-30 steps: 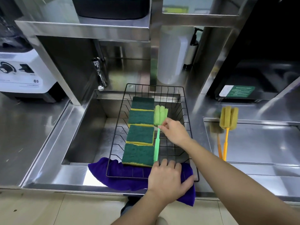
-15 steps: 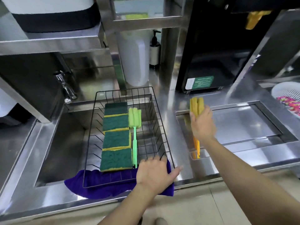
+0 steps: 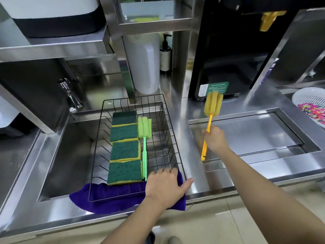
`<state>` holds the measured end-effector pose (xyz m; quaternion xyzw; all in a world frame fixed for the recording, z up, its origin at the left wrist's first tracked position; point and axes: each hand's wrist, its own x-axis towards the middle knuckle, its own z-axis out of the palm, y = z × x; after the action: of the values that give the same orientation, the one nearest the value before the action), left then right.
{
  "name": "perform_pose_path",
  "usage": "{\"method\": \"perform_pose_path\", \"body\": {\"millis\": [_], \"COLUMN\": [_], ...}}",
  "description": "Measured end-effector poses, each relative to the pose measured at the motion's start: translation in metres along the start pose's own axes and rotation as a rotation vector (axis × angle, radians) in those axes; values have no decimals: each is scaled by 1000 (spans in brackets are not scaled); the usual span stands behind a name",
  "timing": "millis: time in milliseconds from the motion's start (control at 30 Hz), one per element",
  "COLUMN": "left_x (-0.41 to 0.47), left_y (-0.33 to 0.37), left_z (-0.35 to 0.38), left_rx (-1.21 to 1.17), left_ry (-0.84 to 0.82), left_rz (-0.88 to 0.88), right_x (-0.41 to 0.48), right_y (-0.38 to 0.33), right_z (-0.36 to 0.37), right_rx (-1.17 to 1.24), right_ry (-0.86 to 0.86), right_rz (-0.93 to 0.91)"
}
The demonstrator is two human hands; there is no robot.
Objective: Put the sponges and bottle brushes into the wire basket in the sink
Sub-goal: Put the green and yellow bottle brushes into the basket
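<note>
With the left hand [image 3: 164, 188] flat on the basket [image 3: 177, 148] rim, the right hand [image 3: 214, 139] grips the yellow brush [image 3: 212, 110], next laying it beside the green brush [image 3: 144, 138].

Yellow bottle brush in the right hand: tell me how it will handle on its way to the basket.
The yellow bottle brush probably weighs little: its head looks like foam. The thin plastic handle stays straight in the right hand, so it seems fairly stiff. Held mid-handle, it may pivot.
</note>
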<state>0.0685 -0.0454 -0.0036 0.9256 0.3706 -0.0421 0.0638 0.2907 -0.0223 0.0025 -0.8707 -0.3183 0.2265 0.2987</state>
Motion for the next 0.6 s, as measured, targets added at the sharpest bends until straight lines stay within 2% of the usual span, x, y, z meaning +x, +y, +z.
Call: {"method": "perform_pose_path", "body": {"millis": [167,267,400,600], "left_x": [-1,-5,-9,-10], "left_y": [-6,-14,-19,-20], "left_z": [2,4,3,9], "left_rx": [24,29,22,25], "left_ry": [41,93,172,317], "left_rz": [39,59,84,90], "right_x": [-12,-27,-47,-59], "right_y": [-61,-94,-116,-117], "right_z": [-1,9,37,70], "right_rx": [83,83,-21,-95], "right_ry": [23,-137,-477,-621], "right_rz": [-226,-308,-296,-181]}}
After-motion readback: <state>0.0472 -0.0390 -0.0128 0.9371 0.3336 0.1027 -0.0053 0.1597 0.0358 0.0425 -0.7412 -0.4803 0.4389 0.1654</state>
